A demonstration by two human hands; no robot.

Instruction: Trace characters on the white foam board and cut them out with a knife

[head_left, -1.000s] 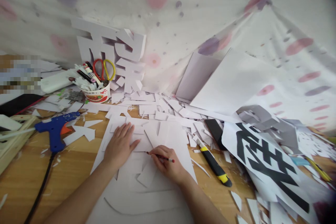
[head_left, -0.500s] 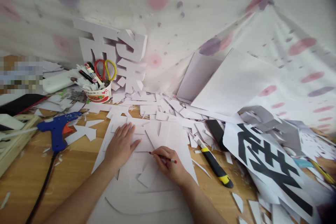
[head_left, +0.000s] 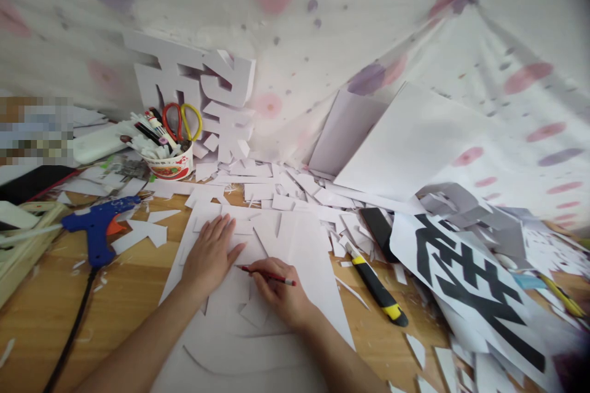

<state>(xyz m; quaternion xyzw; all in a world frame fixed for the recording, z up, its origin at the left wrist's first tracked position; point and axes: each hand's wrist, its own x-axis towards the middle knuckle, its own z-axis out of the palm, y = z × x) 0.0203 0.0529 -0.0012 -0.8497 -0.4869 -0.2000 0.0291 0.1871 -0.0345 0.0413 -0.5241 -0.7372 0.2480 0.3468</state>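
Observation:
A large white foam board sheet (head_left: 318, 270) lies in front of me, with white cut-out pieces of a character on it. Flat on its upper left part rests my left hand (head_left: 209, 255), fingers stretched out and thumb apart. My right hand (head_left: 281, 291) grips a dark red pencil (head_left: 271, 275), closed around it. The pencil's tip points left and meets the white surface just right of my left thumb. Any fine line under the tip is too faint to make out.
A blue glue gun (head_left: 99, 227) lies at left, its cord running forward. Behind it stands a paper tub (head_left: 170, 164) with pens and scissors. At right are a yellow-black utility knife (head_left: 378, 288), a phone (head_left: 378, 230) and a printed character sheet (head_left: 474, 282). White offcuts (head_left: 295, 187) litter the back.
My right hand has drawn the pencil leftward across the white surface, toward my left thumb. The left hand stays in place on the board, and the view has shifted slightly.

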